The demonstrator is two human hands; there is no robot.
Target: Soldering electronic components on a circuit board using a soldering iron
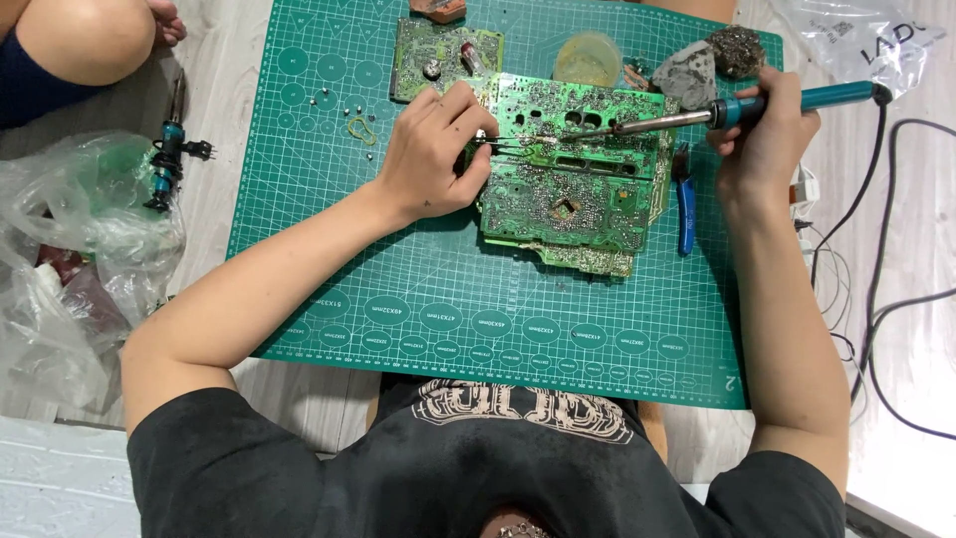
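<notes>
Small parts (339,100) at 11 o'clock on mat too tiny to identify, brown object (438,9) cut by top edge, circuit board (568,169) partly hidden under left hand (430,154), tweezer tips indistinct

A pale wooden floor (229,149) is carrying a green cutting mat (448,299). Crumpled clear plastic bags (70,259) and a small blue tool (167,149) are lying beside the mat's left edge, black cables (876,289) past its right edge.

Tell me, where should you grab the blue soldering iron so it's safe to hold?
Grip the soldering iron on its blue handle, well back from the metal shaft, coming from the cord side at the right. The right hand holds it there now, like a pen. The bare metal end points left onto the green circuit board and is probably hot, so keep fingers off it.
</notes>
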